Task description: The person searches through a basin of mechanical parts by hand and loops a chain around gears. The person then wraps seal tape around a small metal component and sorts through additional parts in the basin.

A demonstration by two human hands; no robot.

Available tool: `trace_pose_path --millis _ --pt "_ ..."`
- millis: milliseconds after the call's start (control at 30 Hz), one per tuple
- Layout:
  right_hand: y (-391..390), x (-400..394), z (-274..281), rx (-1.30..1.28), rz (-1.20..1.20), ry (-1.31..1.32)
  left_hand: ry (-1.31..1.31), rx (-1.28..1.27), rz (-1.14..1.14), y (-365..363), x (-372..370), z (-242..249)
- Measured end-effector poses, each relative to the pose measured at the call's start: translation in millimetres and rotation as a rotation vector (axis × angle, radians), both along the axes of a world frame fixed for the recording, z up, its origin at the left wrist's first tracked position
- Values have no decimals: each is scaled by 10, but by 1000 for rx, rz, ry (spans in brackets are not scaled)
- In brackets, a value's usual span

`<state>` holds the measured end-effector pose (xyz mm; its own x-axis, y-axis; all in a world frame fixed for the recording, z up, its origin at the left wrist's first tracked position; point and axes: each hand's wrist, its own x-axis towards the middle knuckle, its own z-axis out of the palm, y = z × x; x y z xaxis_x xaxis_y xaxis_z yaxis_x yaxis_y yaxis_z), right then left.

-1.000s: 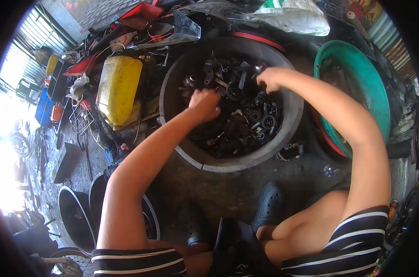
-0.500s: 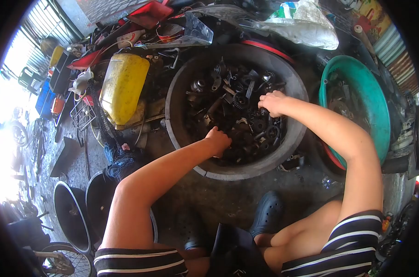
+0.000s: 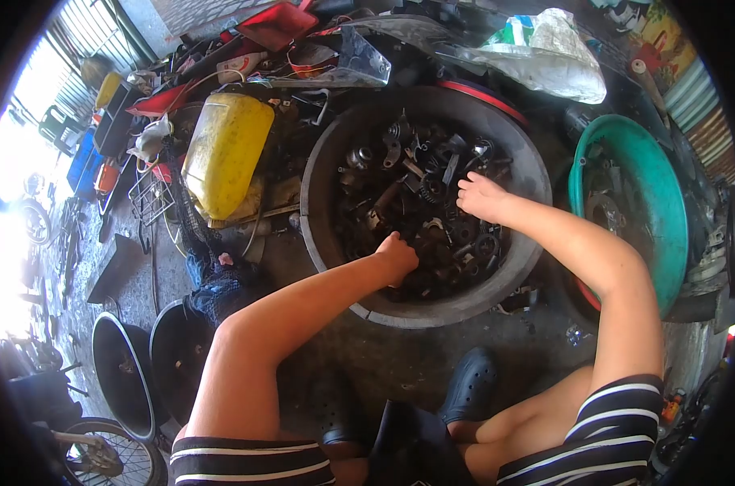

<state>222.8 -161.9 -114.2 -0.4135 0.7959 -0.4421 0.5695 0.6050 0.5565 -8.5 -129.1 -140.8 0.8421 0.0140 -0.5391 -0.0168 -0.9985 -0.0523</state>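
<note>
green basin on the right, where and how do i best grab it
I'd take the green basin by its left rim, the side facing the gray tub, coming down from above with the right hand, fingers inside and thumb outside. The wall there ends in a narrow raised edge, and the stretch beyond the right forearm looks uncovered.

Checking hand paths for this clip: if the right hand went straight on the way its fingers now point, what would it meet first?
Most likely the toothed gear among the metal parts, just past the fingertips of the right hand. Depth is unclear, so it might pass above.
</note>
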Motion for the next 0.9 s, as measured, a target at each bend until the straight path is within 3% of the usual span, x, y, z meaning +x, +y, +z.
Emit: trace_pose_path --millis 167,200,267,400,467,500,533,567,633,767,900 --pt "-34 212 -350 320 462 -84 8 -16 17 -7 9 12" --pt "-48 153 -286 318 465 -82 21 -10 26 -13 14 30" --pt "-110 -37 -16 -10 34 128 35 -8 35 -9 23 25" --pt "-133 -154 156 119 85 223 61 -31 42 27 76 16" --pt "-142 -245 271 271 40 519 78 -41 40 39 112 39" --pt "-138 -270 302 211 -106 581 100 -67 66 45 123 79" --pt "-134 -305 329 213 -107 580 124 -92 92 59 130 121" --pt "-129 -345 357 213 -284 751 123 -90 91 84 134 166" --pt "-100 -362 395 190 -502 994 83 -345 314 158 148 265" --pt "-88 -316 582 124 -725 1248 44 -488 524 502 254 405" --pt "-18 -207 662 196 -739 1334 -142 -591 704 931 230 781"
